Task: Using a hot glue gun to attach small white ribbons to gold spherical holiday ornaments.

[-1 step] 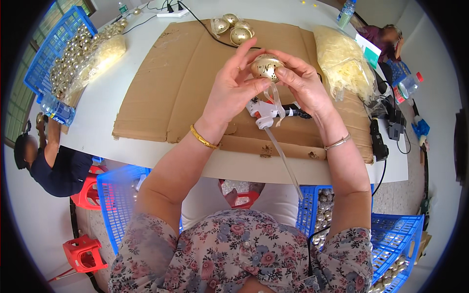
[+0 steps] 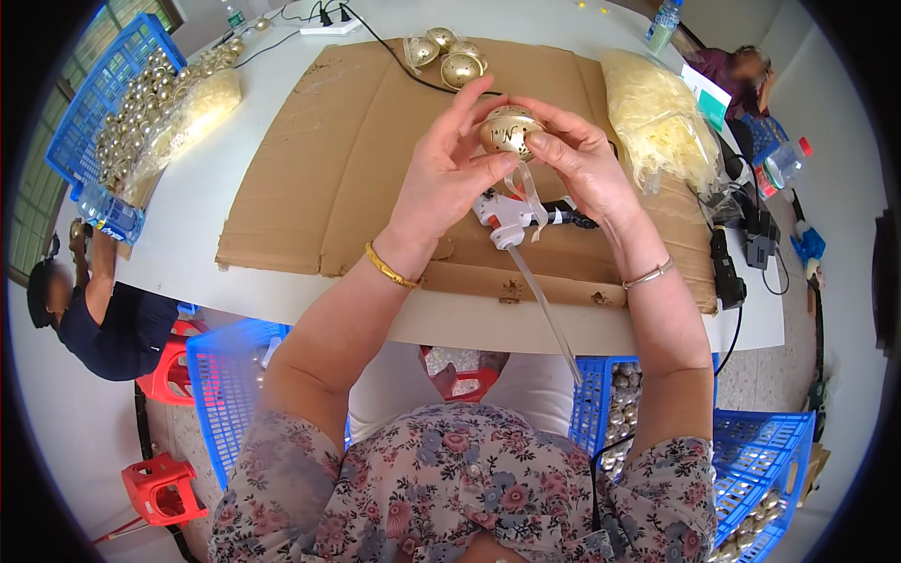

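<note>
A gold bauble (image 2: 510, 131) with dark printing is held up between both hands over the cardboard sheet (image 2: 319, 178). My left hand (image 2: 455, 155) grips its left side, thumb below and fingers raised behind. My right hand (image 2: 580, 155) has its thumb on the bauble's front right and its fingers round the back. A pale sheer ribbon loop (image 2: 533, 192) hangs beneath the bauble. Below my hands a white glue gun (image 2: 508, 230) lies on the cardboard, a clear glue stick (image 2: 546, 314) jutting out past the table edge. Several more gold baubles (image 2: 461, 69) rest at the cardboard's far edge.
A bag of pale ribbons (image 2: 657, 122) lies at the right. Far left, a tipped blue crate (image 2: 70, 127) spills baubles beside a plastic bottle (image 2: 111, 214). Black cables and adapters (image 2: 727, 272) line the right edge. Blue crates (image 2: 587, 403) flank my legs. Two people sit nearby.
The bauble has turned slightly in my fingers, so its printing faces me a little differently. Both hands stay in nearly the same place.
</note>
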### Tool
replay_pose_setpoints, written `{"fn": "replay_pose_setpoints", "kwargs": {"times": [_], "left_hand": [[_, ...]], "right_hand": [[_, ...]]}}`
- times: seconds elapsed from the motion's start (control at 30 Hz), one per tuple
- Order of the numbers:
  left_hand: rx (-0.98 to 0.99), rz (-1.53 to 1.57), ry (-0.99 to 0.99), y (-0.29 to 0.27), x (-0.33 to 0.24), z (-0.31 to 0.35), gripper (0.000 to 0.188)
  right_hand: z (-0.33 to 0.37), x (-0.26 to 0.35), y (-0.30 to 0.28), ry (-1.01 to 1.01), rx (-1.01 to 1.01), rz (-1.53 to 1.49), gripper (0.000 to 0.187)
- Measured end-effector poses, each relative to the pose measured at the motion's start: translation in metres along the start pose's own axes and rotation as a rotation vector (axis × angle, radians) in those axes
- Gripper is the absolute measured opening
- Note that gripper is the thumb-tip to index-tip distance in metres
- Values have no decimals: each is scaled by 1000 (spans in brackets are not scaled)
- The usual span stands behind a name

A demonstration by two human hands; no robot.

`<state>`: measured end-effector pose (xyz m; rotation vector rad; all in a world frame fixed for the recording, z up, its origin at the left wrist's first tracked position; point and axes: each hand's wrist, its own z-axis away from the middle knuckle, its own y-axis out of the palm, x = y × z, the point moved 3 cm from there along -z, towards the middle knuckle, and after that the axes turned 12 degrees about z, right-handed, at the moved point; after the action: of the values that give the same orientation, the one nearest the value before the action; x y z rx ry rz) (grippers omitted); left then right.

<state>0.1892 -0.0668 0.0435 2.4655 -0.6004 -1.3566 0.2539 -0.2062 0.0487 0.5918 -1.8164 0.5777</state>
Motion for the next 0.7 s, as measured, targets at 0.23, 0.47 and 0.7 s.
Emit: {"fn": "replay_pose_setpoints", "kwargs": {"times": [0.23,0.47,0.7], "left_hand": [[41,-64,50,10,-12,5,71],[59,-304,139,15,-13,5,69],[69,-483,265,14,-17,4,67]], "right_hand": [[5,33,-1,-254,-153,365,30],[5,58,4,-402,-236,625,14],[-3,71,18,-414,-199,606,12]]}}
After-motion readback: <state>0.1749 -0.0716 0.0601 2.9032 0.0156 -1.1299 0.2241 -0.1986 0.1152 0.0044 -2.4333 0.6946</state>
